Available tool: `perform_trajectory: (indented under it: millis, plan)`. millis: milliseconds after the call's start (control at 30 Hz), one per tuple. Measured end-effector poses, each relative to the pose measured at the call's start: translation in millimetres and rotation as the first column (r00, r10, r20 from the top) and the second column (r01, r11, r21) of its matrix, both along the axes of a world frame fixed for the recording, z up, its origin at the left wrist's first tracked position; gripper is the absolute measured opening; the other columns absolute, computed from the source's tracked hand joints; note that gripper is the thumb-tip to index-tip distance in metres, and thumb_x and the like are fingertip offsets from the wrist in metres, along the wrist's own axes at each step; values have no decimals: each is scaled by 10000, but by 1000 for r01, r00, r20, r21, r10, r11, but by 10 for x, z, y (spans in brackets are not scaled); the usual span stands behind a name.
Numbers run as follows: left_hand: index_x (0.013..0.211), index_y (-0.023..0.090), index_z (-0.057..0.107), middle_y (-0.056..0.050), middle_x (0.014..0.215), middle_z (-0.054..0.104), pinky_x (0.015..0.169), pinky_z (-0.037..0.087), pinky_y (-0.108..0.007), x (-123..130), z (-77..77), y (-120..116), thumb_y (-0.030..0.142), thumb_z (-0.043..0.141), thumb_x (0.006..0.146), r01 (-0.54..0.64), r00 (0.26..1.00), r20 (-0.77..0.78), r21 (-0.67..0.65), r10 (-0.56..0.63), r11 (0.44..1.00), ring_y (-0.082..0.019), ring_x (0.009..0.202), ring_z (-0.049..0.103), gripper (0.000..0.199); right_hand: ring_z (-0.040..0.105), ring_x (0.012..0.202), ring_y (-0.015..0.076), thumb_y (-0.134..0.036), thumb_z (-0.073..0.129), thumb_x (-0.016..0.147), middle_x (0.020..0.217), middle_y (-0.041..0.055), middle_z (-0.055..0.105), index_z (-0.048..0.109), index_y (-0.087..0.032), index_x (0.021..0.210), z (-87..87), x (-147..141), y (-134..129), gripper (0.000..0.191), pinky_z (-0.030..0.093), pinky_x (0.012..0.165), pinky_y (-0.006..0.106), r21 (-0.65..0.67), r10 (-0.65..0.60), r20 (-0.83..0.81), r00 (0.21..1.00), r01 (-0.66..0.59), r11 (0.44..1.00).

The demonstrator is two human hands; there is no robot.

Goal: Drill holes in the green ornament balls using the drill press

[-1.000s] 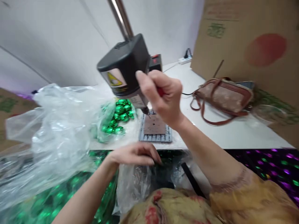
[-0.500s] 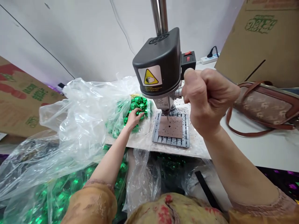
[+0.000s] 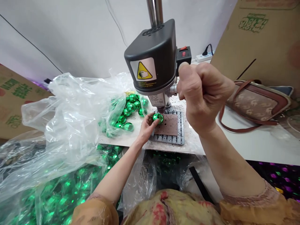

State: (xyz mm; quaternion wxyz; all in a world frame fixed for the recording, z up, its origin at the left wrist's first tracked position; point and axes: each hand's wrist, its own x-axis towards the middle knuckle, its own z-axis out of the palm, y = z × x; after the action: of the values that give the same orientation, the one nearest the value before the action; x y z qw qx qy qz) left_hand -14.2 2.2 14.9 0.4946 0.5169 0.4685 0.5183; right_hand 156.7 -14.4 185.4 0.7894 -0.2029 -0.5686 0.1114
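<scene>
My left hand (image 3: pixel 148 125) pinches a shiny green faceted ball (image 3: pixel 157 118) between thumb and fingers. It holds the ball at the left part of a brown board (image 3: pixel 172 125), just below the chuck of a small black drill press (image 3: pixel 152 56). The bit is mostly hidden by the ball. My right hand (image 3: pixel 202 93) is closed in a fist at the press's right side, around its feed handle, of which only the metal hub (image 3: pixel 173 90) shows. The board has a dark hole and lies on the slotted grey base plate (image 3: pixel 181 132), sprinkled with dark shavings.
Several green balls (image 3: pixel 131 107) lie by an open clear plastic bag (image 3: pixel 77 100) on the left. More fill a bag (image 3: pixel 56 190) below the table edge. A handbag (image 3: pixel 260 103), a power strip (image 3: pixel 203 57) and a cardboard box (image 3: pixel 262 40) stand right.
My left hand has moved right from the heap of green balls to the drill press, bringing one ball under the chuck. My right hand keeps its grip on the handle.
</scene>
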Motion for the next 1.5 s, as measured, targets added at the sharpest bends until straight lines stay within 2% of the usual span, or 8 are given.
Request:
perform_trajectory:
  millis: [233, 467, 700, 833, 1000, 1167, 1333, 1500]
  plan:
    - [1201, 204, 587, -88, 1201, 659, 1038, 464, -395, 61, -117, 49, 462, 830, 733, 98, 992, -81, 70, -93, 993, -242, 1155, 612, 587, 352, 440, 52, -335, 581, 918, 480, -58, 371, 293, -209, 541, -9, 2, 9, 491, 273, 445, 292, -10, -70, 16, 997, 70, 997]
    - [1159, 208, 588, -82, 1184, 640, 1070, 444, -416, 96, -155, 14, 405, 858, 709, 95, 988, -138, 192, -69, 977, -247, 1180, 592, 560, 338, 463, 68, -413, 562, 920, 494, -46, 370, 307, -219, 541, 2, 10, -8, 496, 284, 471, 310, -29, -114, 46, 992, 115, 993]
    - [1182, 203, 581, -98, 1209, 631, 1043, 472, -401, 162, -123, -57, 441, 825, 745, 167, 975, -179, 223, -128, 960, -245, 1156, 607, 554, 384, 453, 60, -306, 580, 915, 501, -52, 387, 335, -208, 555, -4, 1, -13, 446, 280, 465, 302, 1, -85, 25, 996, 85, 996]
    - [1148, 209, 592, -78, 1162, 648, 978, 503, -368, 215, -116, -91, 472, 800, 769, 143, 980, -169, 218, -107, 965, -221, 1089, 628, 507, 403, 452, 61, -293, 583, 913, 504, -54, 381, 344, -202, 560, -4, -8, -19, 435, 282, 457, 296, 6, -85, 0, 996, 85, 996]
    - [1207, 210, 555, -77, 1170, 645, 975, 504, -359, 222, -159, -85, 454, 809, 767, 122, 984, -154, 210, -90, 970, -212, 1088, 627, 563, 380, 451, 56, -362, 570, 923, 491, -51, 364, 315, -207, 554, -3, -18, -8, 475, 290, 448, 283, -27, -178, 51, 983, 180, 983]
    - [1205, 204, 556, -94, 1206, 632, 1016, 480, -382, 209, -178, -86, 457, 796, 783, 118, 980, -184, 236, -74, 965, -229, 1137, 610, 547, 347, 406, 54, -275, 581, 912, 457, -57, 329, 276, -190, 539, -100, -44, -19, 490, 210, 436, 302, 63, -147, 2, 989, 147, 987]
    - [1175, 195, 565, -104, 1190, 630, 998, 483, -370, 232, -171, -95, 486, 783, 788, 108, 982, -177, 260, -63, 959, -224, 1122, 611, 531, 321, 396, 66, -276, 554, 899, 427, -35, 339, 236, -198, 471, -233, -10, -57, 538, 235, 414, 317, 53, -283, 111, 952, 279, 959]
    - [1194, 201, 542, -107, 1220, 623, 1026, 474, -384, 242, -211, -90, 476, 776, 801, 129, 986, -134, 258, -97, 957, -230, 1157, 608, 534, 243, 390, 84, -306, 514, 898, 410, -30, 203, 118, -201, 498, -341, 7, -18, 572, 232, 411, 331, 61, -234, 113, 966, 228, 972]
